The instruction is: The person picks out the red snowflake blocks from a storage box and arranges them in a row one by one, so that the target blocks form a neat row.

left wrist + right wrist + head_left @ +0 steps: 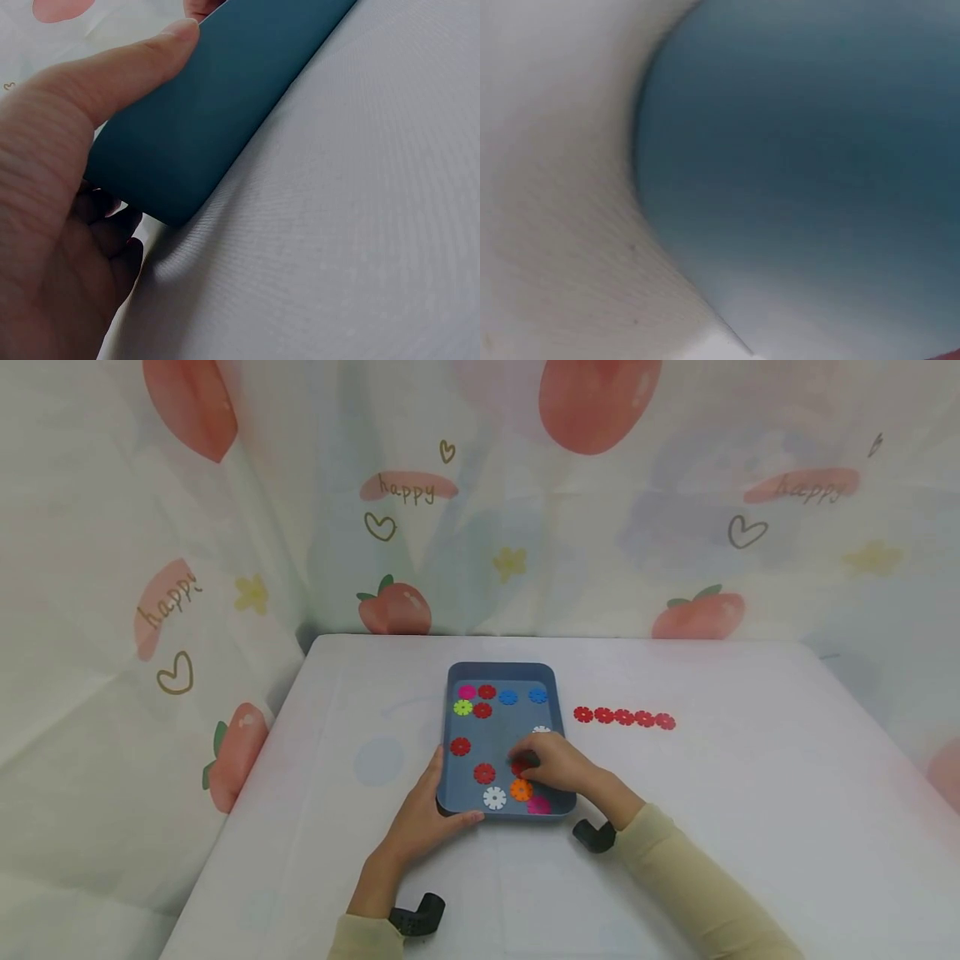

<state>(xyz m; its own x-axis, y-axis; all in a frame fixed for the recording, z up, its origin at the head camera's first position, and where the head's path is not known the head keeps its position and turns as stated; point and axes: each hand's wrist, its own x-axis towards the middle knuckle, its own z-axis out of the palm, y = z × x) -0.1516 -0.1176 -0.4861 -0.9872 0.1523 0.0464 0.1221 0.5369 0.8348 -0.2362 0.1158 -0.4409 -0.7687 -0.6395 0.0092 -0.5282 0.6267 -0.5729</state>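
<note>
A blue-grey rectangular tray (501, 671) stands on the table, holding several small notched plastic discs. My left hand (420, 814) grips its near left corner, the thumb along the near rim and the fingers against the left side. In the left wrist view the thumb (142, 71) lies on the wall's edge, and other fingers curl by the corner. Reaching over the right side, my right hand (558, 763) pinches a red snowflake disc (519, 767) low in the tray, partly covered by the fingers. An orange disc (521, 790) lies just below. The right wrist view shows only the tray's wall (795, 165).
Several red discs (624, 717) form a row on the table right of the tray. Inside it lie more red discs (484, 773), blue discs (508, 697), a white disc (494, 797), a yellow-green disc (462, 707) and pink discs (538, 805). A printed cloth backdrop (480, 552) stands behind.
</note>
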